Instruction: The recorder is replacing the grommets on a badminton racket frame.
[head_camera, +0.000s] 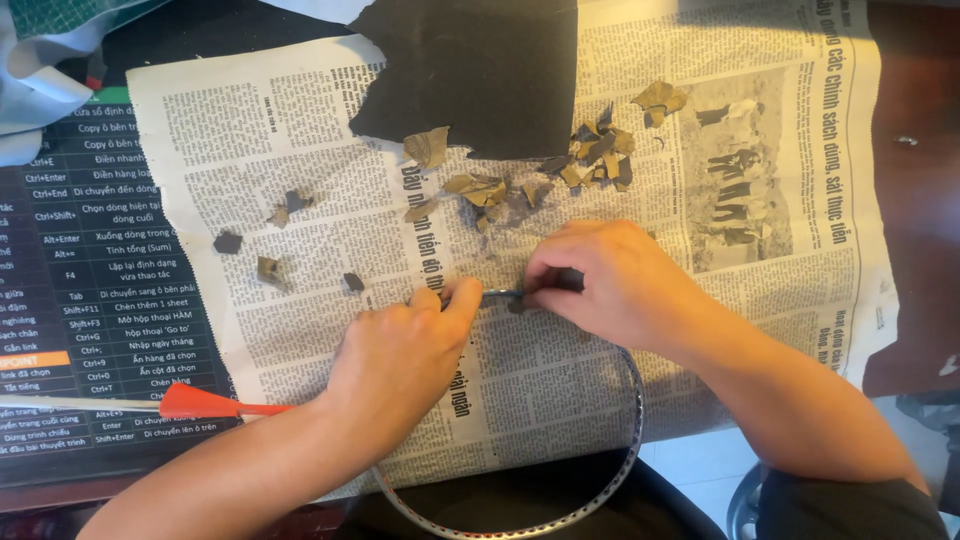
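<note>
**Metal hoop pinched between two hands over newspaper**

Metal shows between the fingertips: the left hand (400, 355) pinches a thin perforated silver hoop (590, 490) at its top with thumb and forefinger, and the right hand (605, 280) is closed on the same stretch just beside it. The hoop curves down from the right wrist and round beneath both forearms to the near edge of the view.

Under the hands lies one spread sheet of printed newspaper (300, 130), covering the worktop. Scattered on it beyond the knuckles are torn brown and grey paper scraps (590, 150), more than a dozen, thickest in the middle. One large torn black sheet (480, 70) lies at the far edge. Left of the newspaper sits a dark mat printed with rows of pale lettering (110, 260), and one red-orange pointed tool (200, 402) rests across it.
</note>
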